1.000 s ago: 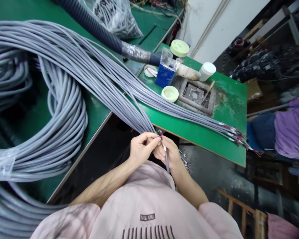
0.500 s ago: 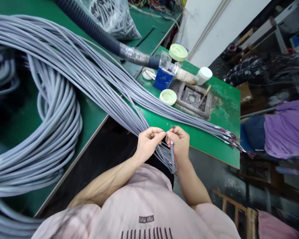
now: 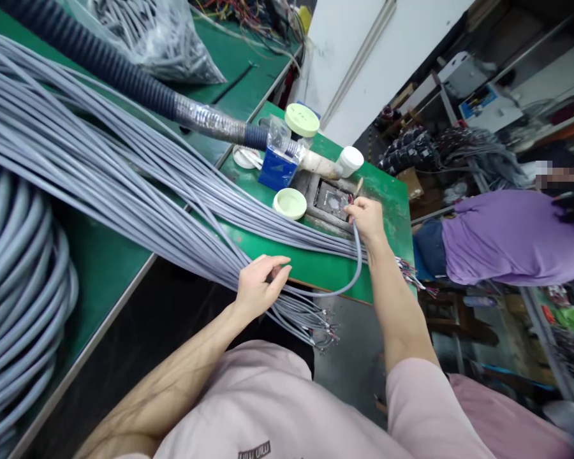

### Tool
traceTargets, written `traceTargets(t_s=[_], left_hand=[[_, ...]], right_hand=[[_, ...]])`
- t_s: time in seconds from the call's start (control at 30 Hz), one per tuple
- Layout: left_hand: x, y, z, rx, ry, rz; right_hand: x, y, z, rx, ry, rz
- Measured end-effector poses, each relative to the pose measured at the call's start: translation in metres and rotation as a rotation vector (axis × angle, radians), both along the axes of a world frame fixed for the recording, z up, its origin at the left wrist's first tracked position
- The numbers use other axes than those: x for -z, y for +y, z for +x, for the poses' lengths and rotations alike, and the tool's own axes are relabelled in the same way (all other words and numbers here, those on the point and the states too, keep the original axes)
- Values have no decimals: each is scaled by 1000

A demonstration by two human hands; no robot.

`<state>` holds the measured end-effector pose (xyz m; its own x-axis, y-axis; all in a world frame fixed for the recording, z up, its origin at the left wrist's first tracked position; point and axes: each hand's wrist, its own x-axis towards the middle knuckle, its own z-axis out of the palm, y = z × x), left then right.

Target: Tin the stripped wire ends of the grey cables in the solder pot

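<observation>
My right hand (image 3: 369, 220) grips one grey cable (image 3: 356, 252) near its end, above a square metal pot (image 3: 310, 189) with a shiny patch in its middle that looks like solder. Dark, thin wire ends show at the fingertips; whether they touch the shiny surface I cannot tell. The cable bends down and back toward a bundle of grey cables (image 3: 191, 239). My left hand (image 3: 261, 285) hovers by that bundle, thumb and forefinger apart, holding nothing. Below it hang cable ends with stripped wires (image 3: 320, 331). A wooden-handled tool (image 3: 358, 187) leans at the pot.
Around the pot stand a pale green dish (image 3: 289, 204), a blue box (image 3: 277, 168), a white tub (image 3: 350, 160) and a green-lidded container (image 3: 301, 119). A ribbed hose (image 3: 124, 76) crosses the table. Coiled cable (image 3: 23, 306) lies left. A person in purple (image 3: 516, 236) is at right.
My right hand has carried the cable end from in front of my chest forward to the pot. My left hand has parted from it and opened. The view has shifted right.
</observation>
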<state>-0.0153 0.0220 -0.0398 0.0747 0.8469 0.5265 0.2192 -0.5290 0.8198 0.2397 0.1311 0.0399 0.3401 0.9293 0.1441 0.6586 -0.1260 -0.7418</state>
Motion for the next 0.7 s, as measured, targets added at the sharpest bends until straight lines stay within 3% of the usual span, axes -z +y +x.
traceTargets(t_s=[0.3,0.7], left_hand=[[2,1,-1,21,51,94],[1,1,-1,24,67,100]], right_hand=[[22,37,24,19,-387,-133],[26,45,25,13,-490,-198]])
